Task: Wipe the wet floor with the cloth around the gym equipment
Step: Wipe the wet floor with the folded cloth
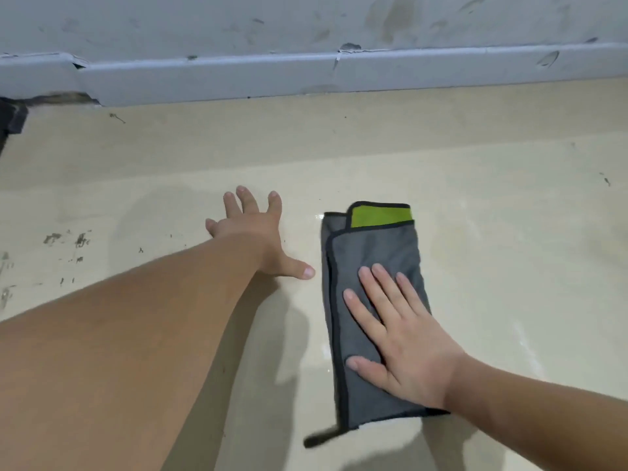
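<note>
The right hand [401, 334] lies flat on a folded grey microfibre cloth [370, 260] with black edging and a green inner face. Its fingers [380, 283] are straight and a little apart, pressing the fabric down rather than gripping it. The cloth lies on the glossy cream tiled floor [509, 232] at about 4 o'clock from the middle of the view, with its long side running toward 12.

At the cloth's 9 o'clock the left hand [258, 239] is planted on bare tile, fingers spread wide and holding nothing, its thumb just beside the cloth's edge.

A wet sheen shows by the cloth's far corner and in streaks toward 3 o'clock, so that patch looks unwiped. Dark smudges [68, 239] sit at 9 o'clock. The scuffed pale grey skirting board [238, 76] runs across 12 o'clock. A dark object [10, 124] at 10 o'clock may be an equipment foot, though too little shows to tell. I judge the wiping is under way, with much floor left.
</note>
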`<state>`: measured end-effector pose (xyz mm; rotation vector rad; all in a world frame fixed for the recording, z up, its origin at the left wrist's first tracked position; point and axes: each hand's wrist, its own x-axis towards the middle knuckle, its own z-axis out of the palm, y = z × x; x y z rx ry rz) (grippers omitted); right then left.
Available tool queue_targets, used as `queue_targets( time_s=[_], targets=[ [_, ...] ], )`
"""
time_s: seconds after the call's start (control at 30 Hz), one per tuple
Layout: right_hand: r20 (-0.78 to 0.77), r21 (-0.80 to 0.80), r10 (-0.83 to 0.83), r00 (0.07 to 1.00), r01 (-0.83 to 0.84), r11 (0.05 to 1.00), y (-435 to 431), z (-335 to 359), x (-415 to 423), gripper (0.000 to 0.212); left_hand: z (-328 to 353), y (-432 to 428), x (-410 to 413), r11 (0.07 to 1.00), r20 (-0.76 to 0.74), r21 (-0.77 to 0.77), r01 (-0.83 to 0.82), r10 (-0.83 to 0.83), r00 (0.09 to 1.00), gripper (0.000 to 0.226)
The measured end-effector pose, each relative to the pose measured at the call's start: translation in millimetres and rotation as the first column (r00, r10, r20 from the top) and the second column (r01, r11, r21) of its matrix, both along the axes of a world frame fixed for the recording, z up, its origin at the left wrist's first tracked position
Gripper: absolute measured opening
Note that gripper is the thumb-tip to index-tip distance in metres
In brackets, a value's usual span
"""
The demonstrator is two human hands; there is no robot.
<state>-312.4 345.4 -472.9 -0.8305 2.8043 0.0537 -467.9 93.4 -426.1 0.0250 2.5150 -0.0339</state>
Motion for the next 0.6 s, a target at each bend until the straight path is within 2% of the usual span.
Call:
queue_targets(
  time_s=[0.03,0.07,0.1,0.13,0.17,0.2,0.27,0.3,0.33,0.37,0.4,0.47,0.53,0.6],
  targets=[
    [0.017,-0.002,0.122,0.992,-0.122,0.992,18.7,2.3,-4.5,0.085,-0.3,-2.1,1.3,1.0,-0.006,0.012,-0.024,0.024,1.0,0.161],
    [0.025,0.0,0.172,0.985,-0.172,0.985,38.4,4.9,-10.4,0.084,0.2,-1.7,4.5,0.999,-0.017,0.023,-0.042,0.043,0.999,0.16],
    [0.049,0.016,0.139,0.989,-0.14,0.99,58.3,8.6,-14.5,0.084,0.2,1.7,9.9,0.999,-0.039,0.024,-0.046,0.047,0.998,0.158],
    [0.09,0.037,0.03,0.995,-0.034,0.999,73.3,11.9,-17.2,0.084,0.0,5.2,15.3,0.999,-0.077,0.009,-0.036,0.037,0.996,0.154],
    [0.118,0.066,-0.145,0.982,0.138,0.988,83.1,13.1,-15.5,0.084,0.6,9.7,21.4,1.0,-0.126,-0.018,-0.015,0.013,0.992,0.149],
    [0.131,0.089,-0.348,0.928,0.339,0.937,87.9,13.8,-7.7,0.084,2.8,16.2,29.6,0.999,-0.167,-0.048,0.009,-0.017,0.986,0.142],
    [0.129,0.048,-0.686,0.716,0.686,0.726,80.5,11.6,15.1,0.085,7.6,32.6,47.3,0.991,-0.218,-0.12,0.062,-0.087,0.972,0.123],
    [0.126,0.027,-0.767,0.629,0.771,0.637,72.9,11.3,27.2,0.086,11.8,46.2,56.9,0.981,-0.246,-0.16,0.111,-0.149,0.958,0.11],
    [0.135,0.019,-0.799,0.586,0.805,0.594,67.2,13.9,40.7,0.086,15.8,65.1,68.6,0.967,-0.271,-0.182,0.18,-0.226,0.936,0.1],
    [0.153,0.017,-0.791,0.592,0.799,0.601,62.2,16.0,53.5,0.086,18.3,84.3,82.7,0.951,-0.288,-0.164,0.264,-0.302,0.909,0.099],
    [0.164,0.007,-0.753,0.637,0.762,0.647,61.7,16.7,67.3,0.085,19.9,106.3,100.8,0.928,-0.284,-0.107,0.358,-0.374,0.883,0.101],
    [0.18,-0.022,-0.611,0.771,0.624,0.781,78.3,20.5,100.3,0.085,17.8,155.8,151.3,0.838,-0.253,0.053,0.543,-0.515,0.819,0.098],
    [0.198,-0.027,-0.422,0.885,0.435,0.9,114.1,24.5,133.8,0.087,9.8,199.1,206.9,0.753,-0.161,0.154,0.639,-0.619,0.768,0.104],
    [0.231,0.034,-0.272,0.934,0.272,0.962,152.1,29.6,162.9,0.088,6.0,230.1,249.0,0.7,-0.015,0.161,0.696,-0.703,0.711,0.113]
  ],
)
